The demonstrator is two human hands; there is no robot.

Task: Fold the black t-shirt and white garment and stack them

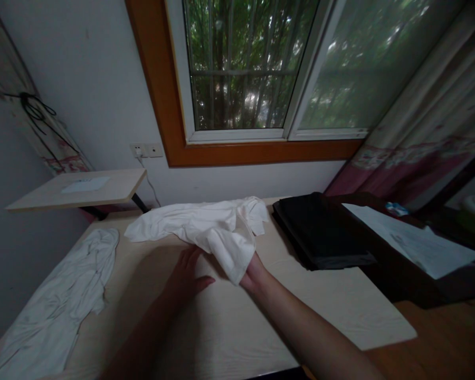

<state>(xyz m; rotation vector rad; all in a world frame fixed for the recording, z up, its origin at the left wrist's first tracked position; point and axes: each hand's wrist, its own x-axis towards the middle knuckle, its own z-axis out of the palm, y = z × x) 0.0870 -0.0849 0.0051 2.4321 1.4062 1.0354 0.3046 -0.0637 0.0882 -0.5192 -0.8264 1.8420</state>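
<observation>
A crumpled white garment [193,220] lies across the back of the light wooden table [237,327], with one loose end folded toward me. My left hand [188,275] rests at the garment's near edge. Its thumb stands apart, and the fingertips reach just under the cloth. From the right, my right hand [253,270] goes into or beneath the folded end, so only the wrist and heel of the hand show; its fingers are covered by the cloth. Along the table's left side a second white garment [69,287] is spread out, wrinkled.
A folded black cloth stack [320,229] lies at the table's right. Beyond it, a white sheet [411,240] covers part of a dark surface. A small raised shelf [83,189] with a paper on it stands at the back left. Behind are a window and a wall socket [146,151].
</observation>
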